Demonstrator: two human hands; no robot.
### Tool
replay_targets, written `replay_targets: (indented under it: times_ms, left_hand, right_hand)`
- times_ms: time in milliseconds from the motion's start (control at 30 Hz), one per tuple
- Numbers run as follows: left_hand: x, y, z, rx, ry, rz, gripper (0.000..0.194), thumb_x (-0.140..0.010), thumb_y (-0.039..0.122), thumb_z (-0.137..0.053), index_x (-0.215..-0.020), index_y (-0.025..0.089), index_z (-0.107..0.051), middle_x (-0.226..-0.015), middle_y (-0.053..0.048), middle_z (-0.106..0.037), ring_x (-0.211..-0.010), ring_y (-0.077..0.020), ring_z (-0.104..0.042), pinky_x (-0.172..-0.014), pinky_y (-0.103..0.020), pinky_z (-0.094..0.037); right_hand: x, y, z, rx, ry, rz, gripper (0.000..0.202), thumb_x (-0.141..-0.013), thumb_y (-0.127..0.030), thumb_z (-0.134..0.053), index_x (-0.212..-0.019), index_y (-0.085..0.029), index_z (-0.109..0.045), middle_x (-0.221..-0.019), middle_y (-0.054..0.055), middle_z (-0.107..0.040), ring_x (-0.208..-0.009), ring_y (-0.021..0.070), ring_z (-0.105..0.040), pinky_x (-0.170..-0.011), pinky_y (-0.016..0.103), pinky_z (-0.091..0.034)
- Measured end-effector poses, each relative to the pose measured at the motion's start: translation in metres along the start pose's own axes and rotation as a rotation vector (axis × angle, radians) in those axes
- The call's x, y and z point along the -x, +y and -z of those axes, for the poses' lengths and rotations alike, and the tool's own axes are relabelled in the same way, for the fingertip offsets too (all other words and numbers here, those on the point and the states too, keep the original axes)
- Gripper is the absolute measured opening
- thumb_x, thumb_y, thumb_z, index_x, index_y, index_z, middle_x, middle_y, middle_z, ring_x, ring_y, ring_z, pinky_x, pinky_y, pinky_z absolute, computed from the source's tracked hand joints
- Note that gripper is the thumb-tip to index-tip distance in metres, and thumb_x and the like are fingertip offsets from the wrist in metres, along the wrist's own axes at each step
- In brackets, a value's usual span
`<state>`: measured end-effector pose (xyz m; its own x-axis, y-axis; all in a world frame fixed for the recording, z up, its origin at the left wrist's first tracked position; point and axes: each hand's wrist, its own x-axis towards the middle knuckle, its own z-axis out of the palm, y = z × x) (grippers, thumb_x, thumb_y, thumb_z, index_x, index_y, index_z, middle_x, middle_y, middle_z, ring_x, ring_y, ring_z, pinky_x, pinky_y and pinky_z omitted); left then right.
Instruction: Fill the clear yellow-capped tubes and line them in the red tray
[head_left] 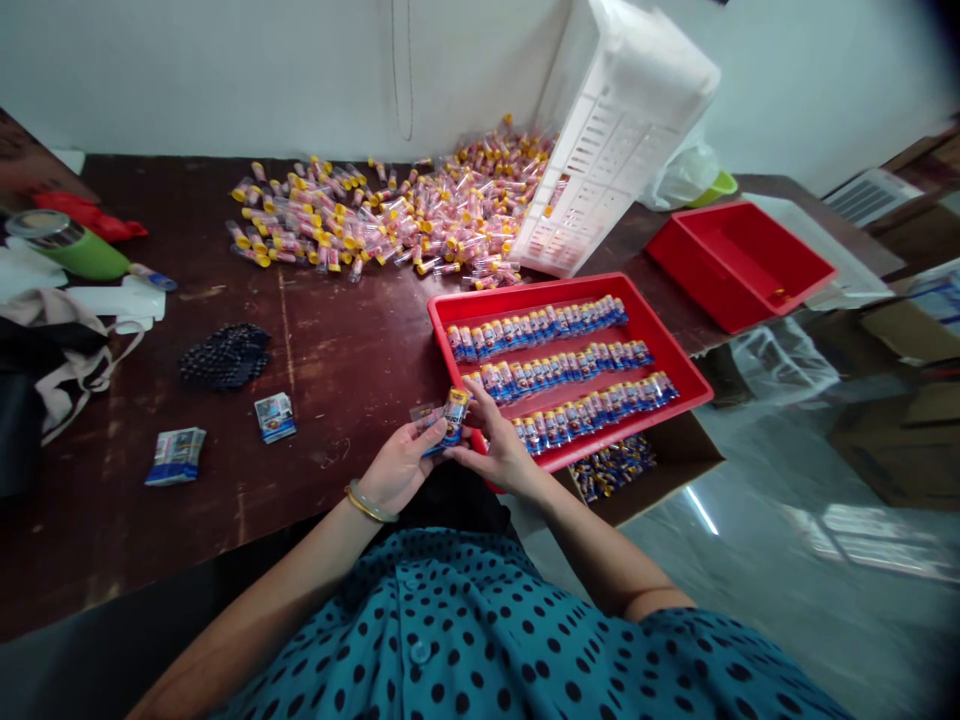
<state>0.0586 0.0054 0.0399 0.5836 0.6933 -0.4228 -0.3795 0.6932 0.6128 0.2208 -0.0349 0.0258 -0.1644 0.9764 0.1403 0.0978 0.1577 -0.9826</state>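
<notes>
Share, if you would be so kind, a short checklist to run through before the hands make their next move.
1. Yellow-capped tube held: ok, in the left hand.
2. Right hand firmly on the tube: cannot tell; its fingers are close about it.
3. Rows in the red tray distinct: ok, three rows with red showing between.
4. Tray well supported: cannot tell; its near side reaches past the table edge, underside hidden.
5. Flat packets at hand: ok, two stacks lie left of the hands.
6. Pink tubes available: ok, heaped near the wall.
</notes>
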Motion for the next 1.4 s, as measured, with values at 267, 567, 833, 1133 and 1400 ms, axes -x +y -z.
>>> replay_targets:
  times_ms: [267, 567, 833, 1133, 1400]
  left_hand:
    - [-0.001, -0.002, 0.000, -0.041, 0.004, -0.015, 0.036, -0.073, 0.030, -0.082, -0.105, 0.016, -0.074, -0.093, -0.006, -0.077, -0.088, -0.0183, -0.070, -0.082, -0.028, -0.055]
    - [-0.009, -0.013, 0.007, -0.279, 0.045, -0.054, 0.039, -0.083, 0.047, -0.067, -0.100, 0.013, -0.072, -0.088, -0.009, -0.074, -0.073, -0.0172, -0.066, -0.062, -0.027, -0.054]
    - [-0.009, -0.011, 0.030, -0.300, 0.106, -0.019, 0.045, -0.074, 0.049, -0.074, -0.102, 0.015, -0.063, -0.076, -0.003, -0.069, -0.063, -0.0139, -0.064, -0.053, -0.023, -0.050]
    - [-0.017, -0.006, 0.082, -0.464, 0.183, -0.013, 0.061, -0.062, 0.072, -0.069, -0.085, 0.018, -0.052, -0.059, -0.003, -0.067, -0.043, -0.0138, -0.058, -0.034, -0.020, -0.035]
    - [0.008, 0.012, 0.126, -0.484, 0.338, -0.096, 0.066, -0.059, 0.078, -0.067, -0.082, 0.017, -0.057, -0.053, 0.001, -0.062, -0.041, -0.0125, -0.054, -0.034, -0.021, -0.035]
  right_hand:
    - [-0.001, -0.001, 0.000, -0.131, 0.015, -0.069, 0.096, -0.077, -0.034, -0.078, -0.154, -0.030, -0.020, -0.138, 0.010, -0.054, -0.125, 0.0237, -0.055, -0.108, 0.039, -0.044]
    - [-0.023, 0.016, 0.084, -0.070, 0.413, -0.210, 0.043, -0.090, -0.042, -0.059, -0.129, -0.023, -0.054, -0.103, 0.005, -0.068, -0.086, 0.0155, -0.065, -0.081, 0.030, -0.054]
    - [-0.062, 0.053, 0.157, 0.751, 0.326, -0.304, 0.041, -0.081, -0.028, -0.067, -0.120, -0.014, -0.063, -0.089, 0.007, -0.071, -0.078, 0.0192, -0.065, -0.078, 0.033, -0.051]
    - [-0.258, 0.044, 0.111, 1.035, 0.074, -0.108, 0.020, -0.094, -0.025, -0.056, -0.107, -0.018, -0.070, -0.105, 0.008, -0.072, -0.098, 0.0187, -0.066, -0.089, 0.029, -0.049]
    - [-0.340, 0.071, 0.073, 1.078, 0.015, -0.223, 0.031, -0.095, -0.035, -0.059, -0.118, -0.014, -0.061, -0.120, 0.010, -0.062, -0.105, 0.0211, -0.063, -0.091, 0.043, -0.053]
